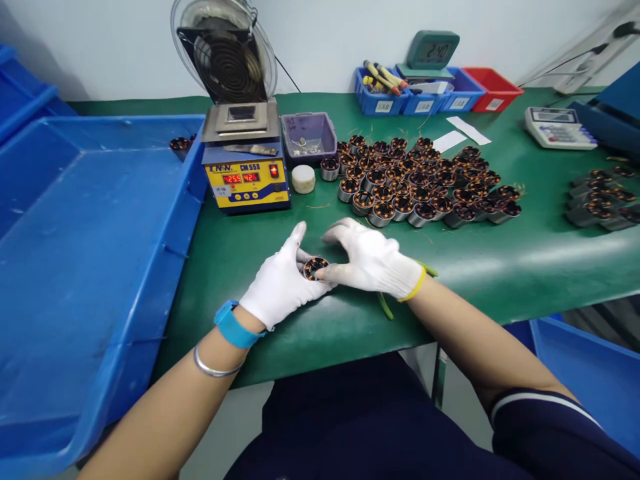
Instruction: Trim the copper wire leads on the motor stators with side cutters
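Observation:
A small motor stator (309,275), a metal ring with copper windings inside, sits in my left hand (283,283). That hand wears a white glove and is closed around the ring, thumb pointing up. From the right, my right hand (373,257), also gloved, reaches over it. Its thumb touches the stator's rim, while its other fingers curve forward, apart from the ring. Beneath my right wrist a tool with green handles (385,307) lies partly hidden on the table.
Many more stators (420,193) stand grouped on the green table (280,360). A yellow-and-blue solder pot (247,180) stands behind my left hand, near a white round tub (303,179) and purple bin (325,137). A large blue tray (75,267) fills the left.

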Available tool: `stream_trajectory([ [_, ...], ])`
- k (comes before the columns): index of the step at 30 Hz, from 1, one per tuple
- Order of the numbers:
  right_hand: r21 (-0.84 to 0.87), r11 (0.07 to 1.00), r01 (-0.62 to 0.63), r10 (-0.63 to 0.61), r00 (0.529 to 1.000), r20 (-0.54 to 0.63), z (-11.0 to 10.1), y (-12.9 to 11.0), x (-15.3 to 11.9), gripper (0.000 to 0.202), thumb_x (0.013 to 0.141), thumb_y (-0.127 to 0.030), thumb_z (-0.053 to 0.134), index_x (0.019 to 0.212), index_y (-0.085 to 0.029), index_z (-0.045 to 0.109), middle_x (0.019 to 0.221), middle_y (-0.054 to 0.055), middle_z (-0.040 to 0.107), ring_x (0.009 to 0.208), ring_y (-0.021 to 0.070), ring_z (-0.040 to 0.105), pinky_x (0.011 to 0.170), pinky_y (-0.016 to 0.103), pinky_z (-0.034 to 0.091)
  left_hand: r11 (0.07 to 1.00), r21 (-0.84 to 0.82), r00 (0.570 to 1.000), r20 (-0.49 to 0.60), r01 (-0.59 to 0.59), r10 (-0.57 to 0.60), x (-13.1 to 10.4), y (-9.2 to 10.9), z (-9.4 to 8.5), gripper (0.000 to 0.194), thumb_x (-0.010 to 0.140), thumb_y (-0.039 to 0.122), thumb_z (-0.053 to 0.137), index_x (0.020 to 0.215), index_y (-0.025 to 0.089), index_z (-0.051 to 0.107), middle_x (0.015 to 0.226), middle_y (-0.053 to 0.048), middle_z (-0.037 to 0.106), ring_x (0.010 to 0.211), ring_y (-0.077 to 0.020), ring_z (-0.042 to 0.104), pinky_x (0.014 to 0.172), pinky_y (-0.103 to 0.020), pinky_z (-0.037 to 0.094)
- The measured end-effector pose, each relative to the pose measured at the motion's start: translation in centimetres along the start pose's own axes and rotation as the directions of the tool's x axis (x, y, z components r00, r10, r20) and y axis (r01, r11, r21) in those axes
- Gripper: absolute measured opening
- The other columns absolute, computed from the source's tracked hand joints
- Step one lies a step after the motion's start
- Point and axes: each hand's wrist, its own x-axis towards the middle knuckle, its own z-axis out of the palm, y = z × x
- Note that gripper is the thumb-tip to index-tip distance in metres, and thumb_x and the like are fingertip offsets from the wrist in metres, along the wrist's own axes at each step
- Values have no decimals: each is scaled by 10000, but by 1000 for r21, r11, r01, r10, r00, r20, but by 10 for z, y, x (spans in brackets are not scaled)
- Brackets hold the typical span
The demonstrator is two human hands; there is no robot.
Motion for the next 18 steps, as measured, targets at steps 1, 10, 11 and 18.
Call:
stream_trajectory([
  [1,53,998,29,-29,1000,-9,7,-3,3,458,774,-549,711,1117,-248,680,1201,29,672,1016,221,639,711,281,406,1000,3,1000,4,6,-6,0,0,0,1178,631,408,839,1590,200,187,992,-10,721,850,-201,728,823,-329,590],
  [10,44,998,53,-49,994,-98,15,5,-1,202,938,-304,543,990,-197,706,1012,46,704,922,197,637,738,289,398,995,81,998,30,-64,62,0,-1,0,1126,684,485,802,1590,209,193,965,4,714,843,-186,719,822,-314,573],
  [11,4,999,34,-33,996,-82,12,6,-5,204,941,-311,539,998,-203,703,1011,45,703,918,200,639,726,289,392,994,85,997,39,-73,70,0,-1,-1,1115,687,477,800,1588,205,201,976,1,716,859,-189,720,830,-315,572],
  [18,-231,973,-24,21,1000,-14,8,-5,-14,249,965,-347,483,1029,-221,689,1051,50,701,881,230,657,651,314,361,972,166,983,109,-166,149,1,-1,-10,1031,703,476,779,1566,194,290,1038,-21,734,948,-221,715,886,-344,558],
])
